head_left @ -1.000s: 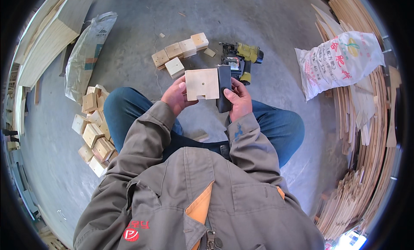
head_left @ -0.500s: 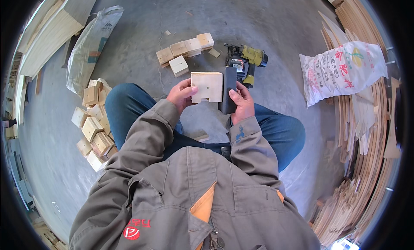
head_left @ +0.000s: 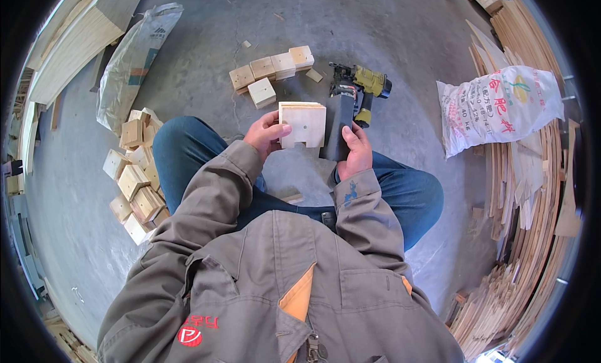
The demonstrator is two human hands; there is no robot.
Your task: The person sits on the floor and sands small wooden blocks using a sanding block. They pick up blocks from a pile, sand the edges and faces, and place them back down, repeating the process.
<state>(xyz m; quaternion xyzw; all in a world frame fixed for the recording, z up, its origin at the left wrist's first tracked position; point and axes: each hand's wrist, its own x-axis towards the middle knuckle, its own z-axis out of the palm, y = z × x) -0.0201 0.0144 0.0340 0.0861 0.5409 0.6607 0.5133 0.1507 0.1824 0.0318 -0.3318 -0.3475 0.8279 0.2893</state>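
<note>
Above the grey floor (head_left: 400, 40), the right hand (head_left: 355, 153) had just turned its pinched dark block (head_left: 339, 128) broader-side up, seemingly unjoined to the notched wooden block (head_left: 303, 126) the left hand (head_left: 265, 137) pinched.

Plump white sack (head_left: 501, 112), wooden strips (head_left: 548, 181)

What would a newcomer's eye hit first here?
Probably the pale notched wooden block in the left hand, at picture centre, beside the dark rectangular block in the right hand. Next, likely the yellow-and-black nail gun on the floor just beyond the right hand. After that, the printed white sack at far right and the pile of wooden blocks beside the left knee.
</note>
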